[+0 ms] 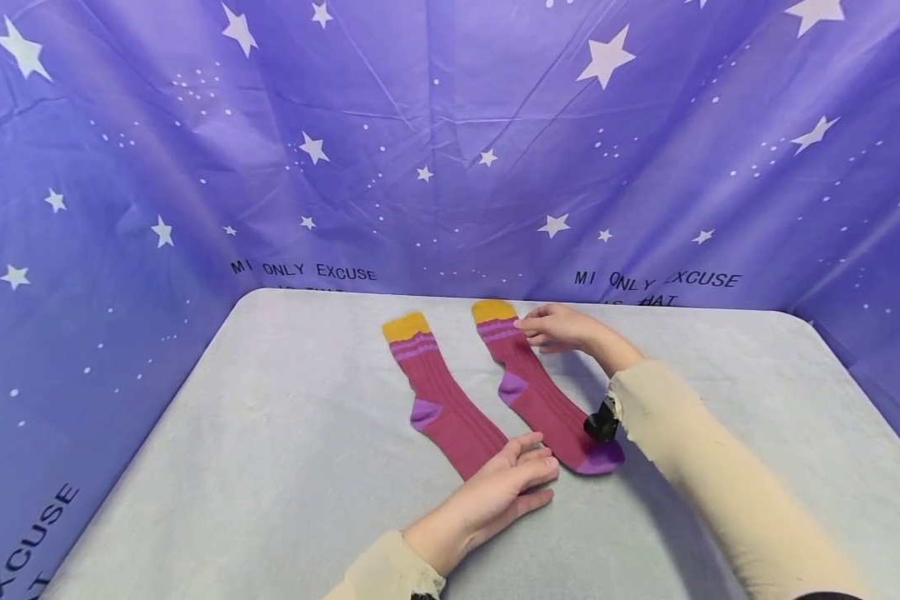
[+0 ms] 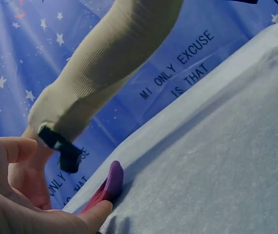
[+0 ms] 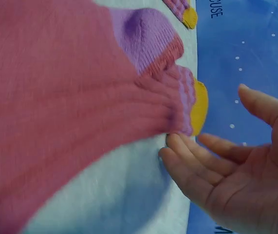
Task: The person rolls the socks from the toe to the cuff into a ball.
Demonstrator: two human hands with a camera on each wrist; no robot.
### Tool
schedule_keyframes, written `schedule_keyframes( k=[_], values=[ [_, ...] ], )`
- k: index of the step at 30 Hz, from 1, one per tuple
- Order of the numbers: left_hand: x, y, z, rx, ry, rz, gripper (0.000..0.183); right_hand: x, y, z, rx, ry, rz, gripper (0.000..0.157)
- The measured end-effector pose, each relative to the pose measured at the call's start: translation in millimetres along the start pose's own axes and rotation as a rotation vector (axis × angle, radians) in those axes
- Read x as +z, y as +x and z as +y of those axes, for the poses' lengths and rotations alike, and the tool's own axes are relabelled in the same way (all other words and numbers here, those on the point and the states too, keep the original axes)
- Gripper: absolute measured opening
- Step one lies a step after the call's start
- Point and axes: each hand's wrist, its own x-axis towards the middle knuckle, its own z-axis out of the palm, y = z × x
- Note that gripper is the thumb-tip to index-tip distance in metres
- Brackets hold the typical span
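Two maroon socks with yellow cuffs, purple stripes and purple heels lie flat, side by side. The left sock [image 1: 438,387] has its toe end hidden behind my left hand [image 1: 498,492], whose fingers are loosely extended. Those fingertips are by the lower edge of the right sock [image 1: 543,387], close to its purple toe; whether they touch it I cannot tell. Beside the striped cuff of that sock is my right hand [image 1: 562,327], thumb spread apart and fingertips at the cuff's edge in the right wrist view. Neither hand grips anything.
Pale grey cloth covers the table [image 1: 270,467]. A purple-blue curtain [image 1: 427,150] with white stars and printed words hangs behind it and along both sides. A small black device [image 1: 602,423] is strapped at the right wrist, above the sock's toe area.
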Motion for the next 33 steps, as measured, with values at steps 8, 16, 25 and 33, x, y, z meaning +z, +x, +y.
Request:
schedule_keyframes(
  k=[8,16,25,33],
  values=[
    [1.1,-1.0,-4.3,0.005,-0.003,0.011,0.069,6.6,13,-1,0.085,0.173,0.065,0.028],
    [0.4,-4.3,-3.3,-0.015,0.002,-0.014,0.068,19.9,22,-5,0.125,0.079,0.17,0.036],
    [-2.3,-8.4,-1.2,-0.009,0.007,-0.037,0.068,21.5,17,-8,0.071,0.182,0.152,0.014],
    [-11.3,-12.0,3.3,0.19,0.11,0.147,0.054,18.8,-3,-25,-0.07,0.328,-0.005,0.056]
  ],
)
